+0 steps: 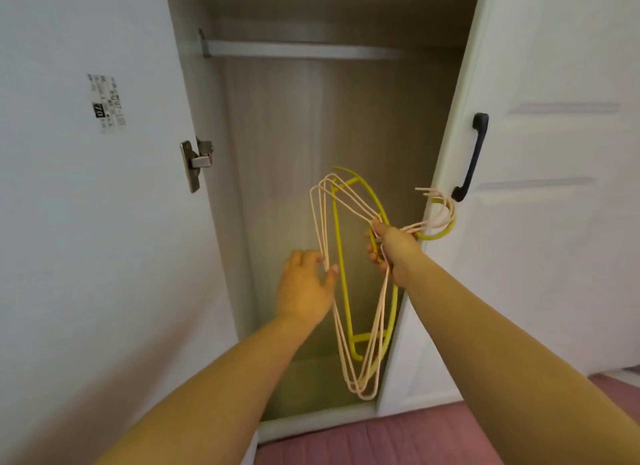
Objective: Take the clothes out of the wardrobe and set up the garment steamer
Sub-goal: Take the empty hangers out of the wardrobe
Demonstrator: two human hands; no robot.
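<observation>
The right hand [389,249] has its fingers curled tight round the necks of a bundle of empty hangers [349,274], several pale pink wire ones and one yellow-green plastic one, whose hooks stick out to the right of the fist while the frames hang down to its left. The left hand [306,284], fingers loosely spread, touches the pink wires at its fingertips, just left of the bundle. Beyond both hands stands the open wardrobe [311,118], its rail [294,48] bare high above them

The sticker [106,103] on the left door is too blurred to read; the right hand [391,248] hides the hangers' [341,256] necks.
</observation>
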